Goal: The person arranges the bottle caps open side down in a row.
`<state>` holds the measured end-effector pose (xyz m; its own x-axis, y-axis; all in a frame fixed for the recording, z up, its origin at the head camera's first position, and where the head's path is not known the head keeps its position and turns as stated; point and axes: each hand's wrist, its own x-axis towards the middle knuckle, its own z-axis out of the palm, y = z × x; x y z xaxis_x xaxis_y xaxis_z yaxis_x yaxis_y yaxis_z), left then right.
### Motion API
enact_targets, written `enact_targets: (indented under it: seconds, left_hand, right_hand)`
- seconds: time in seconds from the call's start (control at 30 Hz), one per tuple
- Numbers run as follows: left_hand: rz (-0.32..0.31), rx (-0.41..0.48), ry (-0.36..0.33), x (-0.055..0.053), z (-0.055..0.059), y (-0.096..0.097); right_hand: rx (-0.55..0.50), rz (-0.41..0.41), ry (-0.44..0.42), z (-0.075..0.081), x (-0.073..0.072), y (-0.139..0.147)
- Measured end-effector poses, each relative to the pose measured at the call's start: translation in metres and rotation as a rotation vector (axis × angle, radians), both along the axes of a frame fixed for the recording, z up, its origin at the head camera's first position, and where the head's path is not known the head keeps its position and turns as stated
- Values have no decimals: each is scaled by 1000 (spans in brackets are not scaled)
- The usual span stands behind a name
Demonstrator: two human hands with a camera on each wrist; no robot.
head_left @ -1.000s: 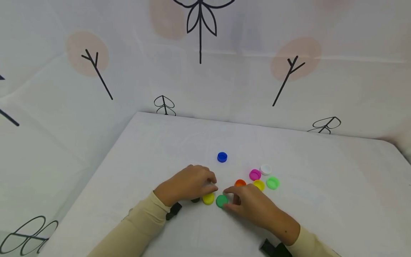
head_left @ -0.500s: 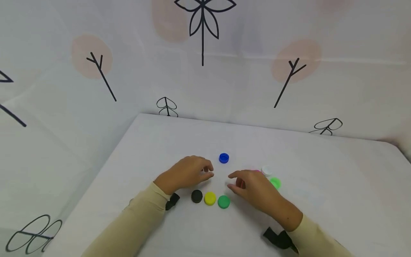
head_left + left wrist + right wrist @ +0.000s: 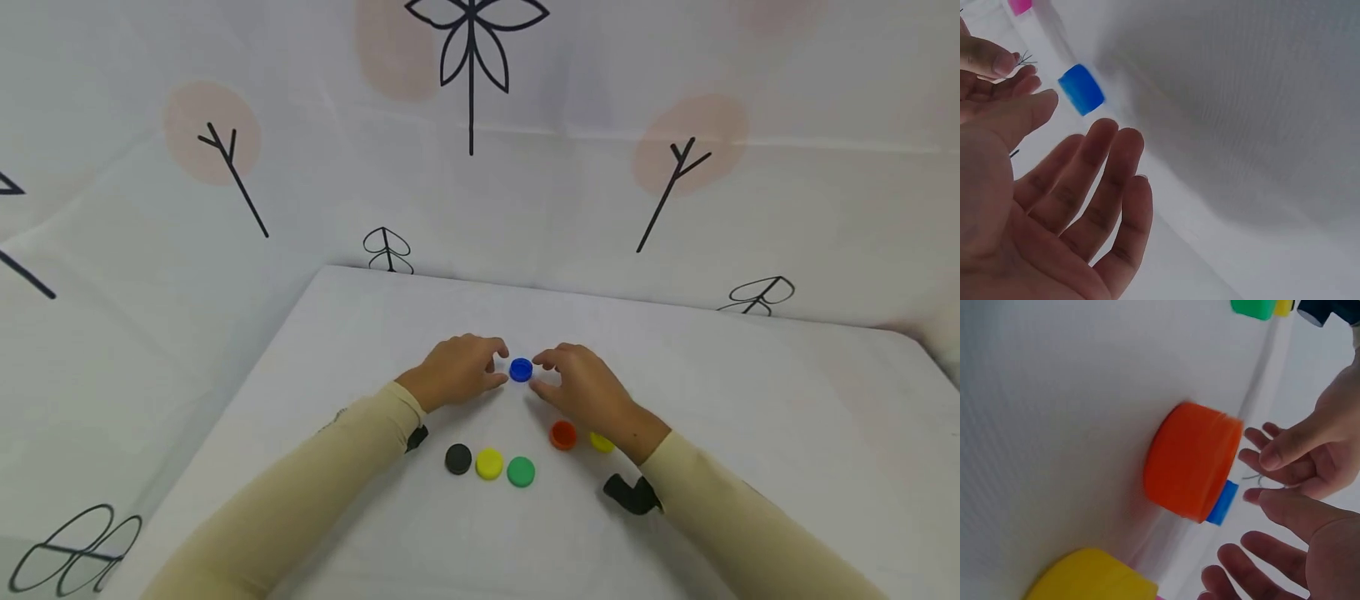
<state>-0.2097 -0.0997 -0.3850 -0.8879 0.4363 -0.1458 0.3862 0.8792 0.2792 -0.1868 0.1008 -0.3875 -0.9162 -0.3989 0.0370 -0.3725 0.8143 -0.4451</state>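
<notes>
A blue bottle cap (image 3: 521, 370) lies with its hollow side up between my two hands. Just to its left is my left hand (image 3: 459, 368), thumb and fingers spread around a gap. On the cap's other side my right hand (image 3: 585, 387) has the same loose shape, fingertips right at the rim. Neither hand grips anything. From the left wrist view, the blue cap (image 3: 1082, 89) stands beyond the fingertips of my left hand (image 3: 1072, 212). In the right wrist view an orange cap (image 3: 1191, 462) partly covers the blue one, with my right hand (image 3: 1310, 550) beside it.
Nearer me, a black cap (image 3: 458, 459), a yellow cap (image 3: 490, 464) and a green cap (image 3: 521, 472) form a row. The orange cap (image 3: 563, 435) and another yellow cap (image 3: 602, 442) lie by my right forearm. A pink cap (image 3: 1020, 5) shows in the left wrist view.
Both hands have moved forward, from around the yellow and green caps to either side of the blue cap. The front row is uncovered; the pink, white and light green caps are now hidden behind my right arm.
</notes>
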Motion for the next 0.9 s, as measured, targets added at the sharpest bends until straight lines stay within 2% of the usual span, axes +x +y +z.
enact_targets:
  seconds: [0.1, 0.23, 0.4, 0.7, 0.9]
  left_hand:
    - [23, -5, -20, -6, -5, 4]
    - [0, -37, 2, -9, -8, 10]
    - [-19, -49, 19, -9, -5, 17]
    - [-9, -71, 11, -10, -1, 21]
    - [-23, -63, 6, -11, -1, 21]
  right_hand:
    - [10, -8, -42, -2, -7, -1]
    - [15, -19, -75, -6, -15, -3]
    - [19, -15, -94, -11, -22, -5]
    - [43, -4, -99, -12, -27, -8]
    - [42, 2, -94, -13, -28, -9]
